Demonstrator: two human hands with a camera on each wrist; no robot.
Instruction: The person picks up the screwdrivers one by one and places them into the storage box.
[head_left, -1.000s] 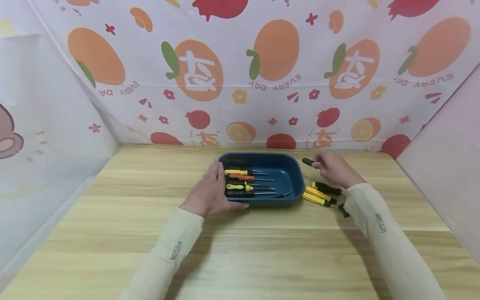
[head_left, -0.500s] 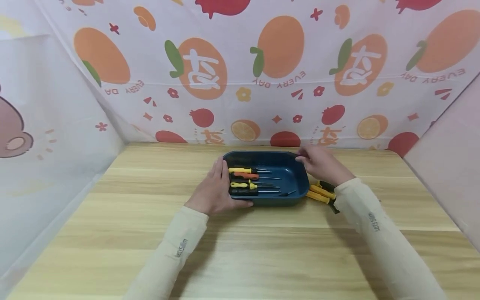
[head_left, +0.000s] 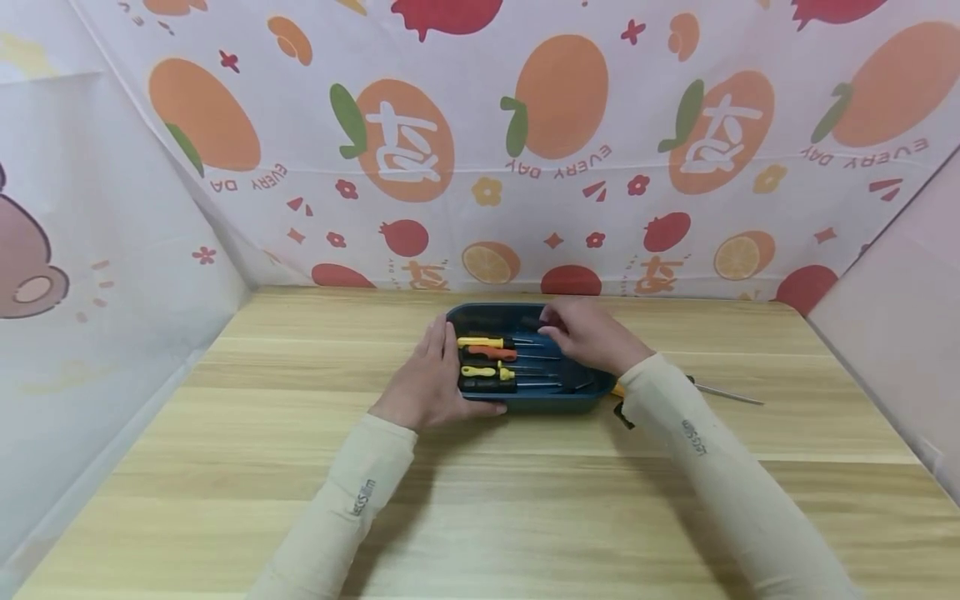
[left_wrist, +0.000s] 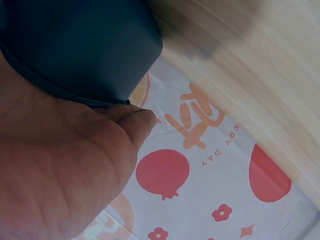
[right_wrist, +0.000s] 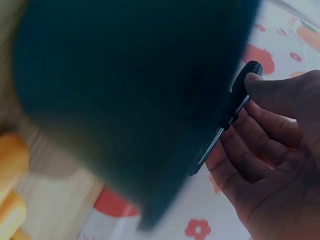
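Note:
A dark blue bin (head_left: 555, 403) stands near the back of the table, holding several screwdrivers laid side by side, among them an orange-handled screwdriver (head_left: 491, 353). Against its left end rests my left hand (head_left: 427, 387), fingers straight along the side and thumb along the front wall. My right hand (head_left: 585, 333) is over the bin's right half, near the back wall. In the right wrist view it pinches a screwdriver (right_wrist: 242, 90) by the black handle, thumb on one side and fingers on the other, its metal shaft pointing down-left beside the rim.
Yellow handles (right_wrist: 11, 165) lie beside the bin's right end, mostly hidden by the right sleeve in the head view. A metal shaft (head_left: 727, 393) sticks out to the right of that sleeve. Behind the table hangs a fruit-print cloth (head_left: 480, 167).
My right hand has moved left with the screwdriver, from above the tools beside the bin, past the right rim, to over the bin's inside. My left hand stays at the bin's left end.

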